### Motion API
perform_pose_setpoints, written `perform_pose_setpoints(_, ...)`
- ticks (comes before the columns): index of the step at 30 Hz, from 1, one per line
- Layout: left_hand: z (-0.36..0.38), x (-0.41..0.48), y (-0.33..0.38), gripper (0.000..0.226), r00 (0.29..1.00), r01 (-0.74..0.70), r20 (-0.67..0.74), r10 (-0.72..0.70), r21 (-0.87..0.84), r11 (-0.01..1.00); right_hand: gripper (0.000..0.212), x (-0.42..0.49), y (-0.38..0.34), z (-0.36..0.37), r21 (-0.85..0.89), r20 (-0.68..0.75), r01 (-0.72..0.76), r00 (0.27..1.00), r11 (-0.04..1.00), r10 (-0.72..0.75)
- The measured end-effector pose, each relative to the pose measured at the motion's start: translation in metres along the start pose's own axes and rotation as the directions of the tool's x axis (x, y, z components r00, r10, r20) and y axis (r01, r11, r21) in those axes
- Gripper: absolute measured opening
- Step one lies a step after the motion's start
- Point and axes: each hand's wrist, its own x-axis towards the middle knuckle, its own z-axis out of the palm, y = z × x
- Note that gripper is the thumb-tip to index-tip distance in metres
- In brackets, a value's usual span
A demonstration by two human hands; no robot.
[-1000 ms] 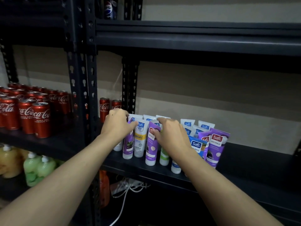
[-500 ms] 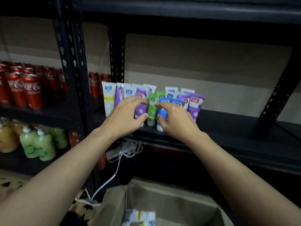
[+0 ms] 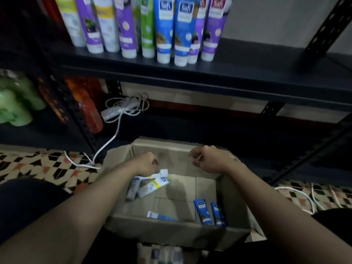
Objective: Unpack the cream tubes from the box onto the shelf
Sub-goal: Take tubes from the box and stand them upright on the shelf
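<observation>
An open cardboard box [image 3: 171, 231] stands on the floor below the dark shelf [image 3: 247, 73]. Inside it lie white-and-yellow cream tubes [image 3: 152, 186] at the left, a flat blue tube [image 3: 162, 216] at the front, and two blue tubes [image 3: 202, 211] leaning at the right. My left hand [image 3: 146, 164] hangs over the white-and-yellow tubes with loosely curled fingers; one tube's end shows just beyond its knuckles. My right hand [image 3: 207, 159] hovers over the box's far right, loosely curled and holding nothing. A row of several cream tubes [image 3: 163, 31] stands cap-down on the shelf above.
A white power strip with coiled cable [image 3: 118, 111] lies on the lower shelf, its cord running down to the patterned tile floor [image 3: 38, 164]. Green bottles [image 3: 17, 103] and an orange bottle [image 3: 85, 103] stand at left. A shelf post [image 3: 76, 115] rises left of the box.
Both hands have left the tubes on the shelf and dropped to the box. The view has tilted down from the shelf to the box on the floor.
</observation>
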Motion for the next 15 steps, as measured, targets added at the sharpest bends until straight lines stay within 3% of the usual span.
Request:
perform_pose_setpoints(4,0.043,0.039,-0.004,0.021,0.997,-0.020,0.077,0.023,-0.040,0.999,0.021,0.029,0.043,0.040,0.028,0.109,-0.117,0.988,0.993,0.113)
perform_pose_setpoints(7,0.089,0.073,0.007,0.016,0.991,-0.027,0.127,0.043,-0.122,0.992,0.026,0.045,0.084,0.075,0.004,0.189,-0.214,0.959,0.977,0.209)
perform_pose_setpoints(11,0.154,0.115,0.027,0.023,0.962,0.053,0.272,0.008,-0.217,0.975,0.033,0.056,0.135,0.117,-0.077,0.392,-0.330,0.858,0.941,0.333)
perform_pose_setpoints(15,0.205,0.136,0.049,0.018,0.924,0.192,0.375,-0.071,-0.298,0.935,0.037,0.062,0.164,0.153,-0.166,0.465,-0.359,0.793,0.919,0.394)
